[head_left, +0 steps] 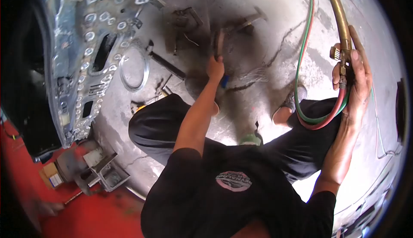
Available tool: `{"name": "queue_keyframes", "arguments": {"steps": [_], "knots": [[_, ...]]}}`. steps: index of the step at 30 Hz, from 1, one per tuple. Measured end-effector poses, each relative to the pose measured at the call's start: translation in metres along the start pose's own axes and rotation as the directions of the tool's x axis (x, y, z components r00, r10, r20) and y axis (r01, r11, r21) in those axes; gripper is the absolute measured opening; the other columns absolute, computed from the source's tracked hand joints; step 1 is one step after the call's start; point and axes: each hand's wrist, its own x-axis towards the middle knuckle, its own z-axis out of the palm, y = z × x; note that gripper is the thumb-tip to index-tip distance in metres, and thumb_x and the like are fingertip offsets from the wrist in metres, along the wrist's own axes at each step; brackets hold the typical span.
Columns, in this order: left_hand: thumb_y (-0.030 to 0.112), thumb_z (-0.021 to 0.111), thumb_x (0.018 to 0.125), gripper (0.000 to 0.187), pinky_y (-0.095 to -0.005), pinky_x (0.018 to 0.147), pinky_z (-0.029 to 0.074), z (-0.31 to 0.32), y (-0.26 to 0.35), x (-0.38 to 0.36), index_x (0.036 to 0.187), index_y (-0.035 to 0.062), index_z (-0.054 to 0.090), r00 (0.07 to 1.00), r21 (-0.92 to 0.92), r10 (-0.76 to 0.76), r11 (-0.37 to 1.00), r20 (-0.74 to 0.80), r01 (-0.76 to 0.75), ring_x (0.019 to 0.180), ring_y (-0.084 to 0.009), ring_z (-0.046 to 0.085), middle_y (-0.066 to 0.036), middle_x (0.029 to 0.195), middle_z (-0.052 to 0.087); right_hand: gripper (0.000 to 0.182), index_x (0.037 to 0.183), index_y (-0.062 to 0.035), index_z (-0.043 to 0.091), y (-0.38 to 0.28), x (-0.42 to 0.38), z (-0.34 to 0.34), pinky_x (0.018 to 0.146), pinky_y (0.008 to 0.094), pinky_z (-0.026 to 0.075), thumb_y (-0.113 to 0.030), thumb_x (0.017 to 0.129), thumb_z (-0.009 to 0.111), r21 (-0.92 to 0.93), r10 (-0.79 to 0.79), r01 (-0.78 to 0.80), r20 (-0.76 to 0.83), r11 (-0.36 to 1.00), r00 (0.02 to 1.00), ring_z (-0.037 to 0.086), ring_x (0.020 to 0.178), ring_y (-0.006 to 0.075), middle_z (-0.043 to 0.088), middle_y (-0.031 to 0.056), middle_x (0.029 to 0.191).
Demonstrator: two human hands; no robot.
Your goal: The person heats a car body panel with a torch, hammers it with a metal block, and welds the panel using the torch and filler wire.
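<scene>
My left hand (215,69) is closed around a brown handle (220,44), whose far end is blurred against the dark, sooty floor area. A small blue object (224,81) shows just beside this hand. On the right, my right hand (359,76) grips a brass torch (340,16) near its valve knob (334,53). The torch's long tube points up and out of view. From its lower end, a red hose (329,119) and a green hose (304,114) loop over my knee.
A spot-welded metal panel (89,57) stands at the left. Near it lie a wire coil (146,72), a dark bar (165,63) and a hammer (254,19). Metal trays (114,177) and a cardboard box (50,174) are at the lower left, by a red floor area (86,216).
</scene>
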Motion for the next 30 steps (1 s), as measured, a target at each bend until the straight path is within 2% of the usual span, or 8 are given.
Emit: {"name": "queue_keyframes", "arguments": {"steps": [4,9,11,20,22,24,26,30], "knots": [[0.025,0.067,0.097,0.054,-0.0553,0.109,0.045,0.017,-0.034,-0.003,0.144,0.0032,0.055,0.992,0.052,0.079,0.996,-0.099,-0.074,0.129,-0.0461,0.058,-0.027,0.138,0.063,0.072,0.157,0.0050,0.047,0.001,0.001,0.000,0.045,0.0221,0.045,-0.042,0.104,0.062,-0.013,0.041,-0.041,-0.002,0.999,0.999,0.061,0.055,0.0108,0.071,0.0186,0.106],[0.020,0.072,0.089,0.064,-0.0628,0.113,0.040,0.068,-0.023,-0.050,0.148,0.0071,0.054,0.782,0.393,0.604,0.689,0.155,-0.609,0.134,-0.0491,0.051,-0.029,0.149,0.052,0.083,0.157,0.0078,0.044,-0.001,0.009,0.005,0.043,0.0228,0.047,-0.048,0.100,0.067,-0.053,0.064,-0.064,-0.002,0.997,0.998,0.063,0.054,0.0114,0.072,0.0185,0.105],[0.020,0.074,0.087,0.065,-0.0644,0.111,0.041,0.103,-0.010,-0.075,0.148,0.0095,0.056,0.712,0.314,0.468,0.670,0.524,-0.672,0.134,-0.0478,0.052,-0.028,0.152,0.049,0.089,0.157,0.0082,0.043,-0.002,0.009,0.009,0.043,0.0238,0.047,-0.052,0.097,0.070,-0.044,0.104,-0.106,-0.039,0.993,0.994,0.063,0.054,0.0123,0.072,0.0172,0.104],[0.016,0.065,0.090,0.056,-0.0584,0.107,0.048,0.158,-0.058,-0.089,0.144,0.0031,0.056,0.561,0.203,0.530,0.586,0.637,-0.784,0.132,-0.0462,0.056,-0.029,0.142,0.058,0.075,0.161,0.0037,0.040,-0.015,-0.006,0.022,0.042,0.0238,0.048,-0.028,0.101,0.072,0.211,0.169,-0.163,-0.010,0.964,0.986,0.062,0.051,0.0130,0.071,0.0135,0.105],[0.019,0.066,0.086,0.061,-0.0544,0.109,0.048,0.104,0.000,-0.104,0.143,0.0027,0.056,0.632,0.139,0.318,0.813,0.707,-0.565,0.132,-0.0445,0.057,-0.028,0.140,0.060,0.065,0.160,-0.0063,0.048,-0.017,-0.008,0.019,0.046,0.0269,0.051,-0.020,0.102,0.074,0.220,0.204,-0.202,0.013,0.954,0.979,0.063,0.053,0.0118,0.070,0.0065,0.096],[0.026,0.068,0.084,0.055,-0.0539,0.101,0.051,0.114,-0.022,-0.109,0.133,0.0026,0.060,0.747,-0.100,0.498,0.854,0.440,-0.511,0.123,-0.0418,0.063,-0.027,0.129,0.066,0.066,0.161,-0.0057,0.046,-0.020,-0.013,0.015,0.049,0.0299,0.053,-0.021,0.103,0.074,0.207,0.186,-0.196,0.066,0.959,0.980,0.064,0.055,0.0128,0.070,0.0057,0.091],[0.032,0.066,0.090,0.045,-0.0522,0.092,0.054,0.092,0.005,-0.115,0.124,0.0037,0.065,0.843,-0.247,0.102,0.968,0.528,0.037,0.113,-0.0362,0.069,-0.020,0.116,0.072,0.067,0.162,-0.0044,0.043,-0.015,-0.015,0.014,0.052,0.0301,0.055,-0.020,0.103,0.071,0.212,0.129,-0.144,0.085,0.967,0.988,0.067,0.058,0.0138,0.069,0.0079,0.089],[0.031,0.060,0.094,0.036,-0.0441,0.075,0.055,0.052,0.029,-0.106,0.121,0.0090,0.066,0.848,-0.770,0.054,0.452,0.527,0.450,0.088,-0.0291,0.070,-0.009,0.104,0.071,0.071,0.164,-0.0037,0.038,-0.017,-0.020,0.017,0.052,0.0306,0.054,-0.023,0.103,0.070,0.238,0.054,-0.077,0.103,0.968,0.993,0.065,0.057,0.0145,0.068,0.0081,0.089]]}}
